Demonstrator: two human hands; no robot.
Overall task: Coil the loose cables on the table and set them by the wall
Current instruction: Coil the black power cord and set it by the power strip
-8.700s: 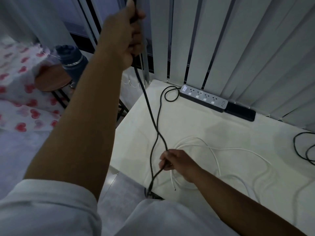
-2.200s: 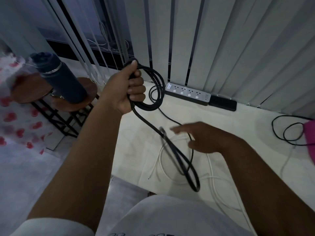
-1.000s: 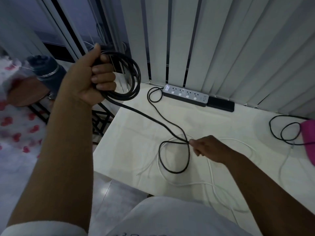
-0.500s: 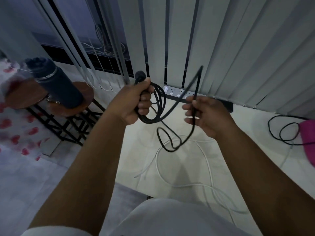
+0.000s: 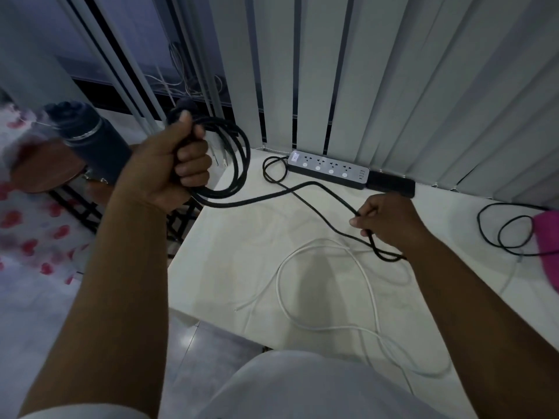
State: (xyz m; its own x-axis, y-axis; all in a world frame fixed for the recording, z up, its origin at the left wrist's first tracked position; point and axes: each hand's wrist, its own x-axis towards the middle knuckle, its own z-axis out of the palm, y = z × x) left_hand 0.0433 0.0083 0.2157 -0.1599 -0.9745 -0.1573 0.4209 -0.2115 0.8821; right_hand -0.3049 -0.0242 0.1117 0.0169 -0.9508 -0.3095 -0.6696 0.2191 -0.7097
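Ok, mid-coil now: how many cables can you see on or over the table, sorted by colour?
Black: 2, the black cable held by the left hand and right hand, and a loose black cable by the right edge.
White: 1, the white cable on the table.
Total: 3.

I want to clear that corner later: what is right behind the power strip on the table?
Behind the power strip hang pale vertical blind slats, reaching down to the table edge, with dark gaps between them. Whatever lies beyond the slats is hidden.
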